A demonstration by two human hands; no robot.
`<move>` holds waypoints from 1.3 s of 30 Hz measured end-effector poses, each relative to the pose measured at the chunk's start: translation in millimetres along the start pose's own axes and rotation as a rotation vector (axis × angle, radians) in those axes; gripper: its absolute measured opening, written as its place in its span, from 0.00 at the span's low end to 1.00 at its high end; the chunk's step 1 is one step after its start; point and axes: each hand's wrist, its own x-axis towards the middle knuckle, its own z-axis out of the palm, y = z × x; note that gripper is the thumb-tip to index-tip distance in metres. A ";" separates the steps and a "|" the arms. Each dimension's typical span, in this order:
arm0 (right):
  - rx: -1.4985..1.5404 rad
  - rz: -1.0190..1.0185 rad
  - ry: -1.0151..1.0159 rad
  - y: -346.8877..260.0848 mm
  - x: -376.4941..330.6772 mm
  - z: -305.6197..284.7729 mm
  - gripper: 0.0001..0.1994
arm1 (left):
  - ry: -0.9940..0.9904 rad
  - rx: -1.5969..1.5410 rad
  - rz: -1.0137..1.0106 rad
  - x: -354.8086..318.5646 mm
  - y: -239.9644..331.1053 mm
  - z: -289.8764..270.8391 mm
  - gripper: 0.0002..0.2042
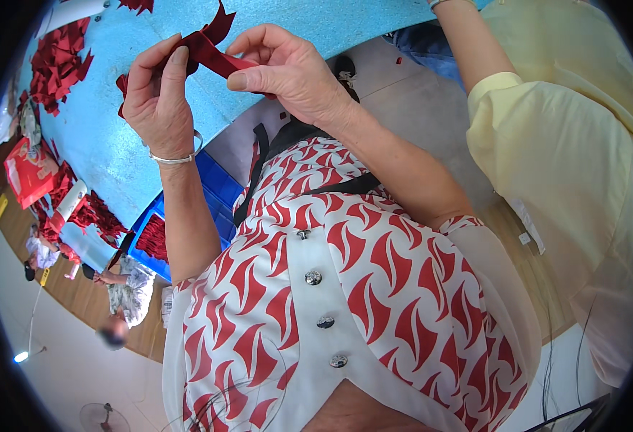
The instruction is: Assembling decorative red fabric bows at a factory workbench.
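Note:
A dark red ribbon is stretched between my two hands above the near edge of the blue table. My left hand pinches its folded part between thumb and fingertips, with loose ends sticking up and hanging to the left. With thumb and fingers my right hand grips the ribbon's other stretch, to the right of the left hand. The ribbon's end inside the right hand is partly hidden by the fingers. A silver bangle circles my left wrist.
Heaps of red ribbon pieces lie on the table at the left. A blue crate holding red pieces stands beside my left forearm. A person in a yellow top is close on my right. More people sit farther left.

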 end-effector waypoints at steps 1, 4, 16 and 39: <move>-0.075 -0.024 0.015 -3.9 -0.4 0.2 0.10 | -0.005 0.013 0.021 1.8 1.8 1.9 0.08; -0.088 0.052 -0.003 -10.6 -2.9 -0.9 0.09 | -0.014 0.021 0.068 3.9 7.5 3.9 0.08; -0.232 0.267 -0.266 -5.8 -2.4 -1.1 0.10 | -0.001 0.098 0.263 26.5 52.4 -19.9 0.07; -0.303 -0.274 -0.029 -53.5 -6.6 143.8 0.18 | 0.078 0.114 0.125 19.0 148.2 -66.0 0.07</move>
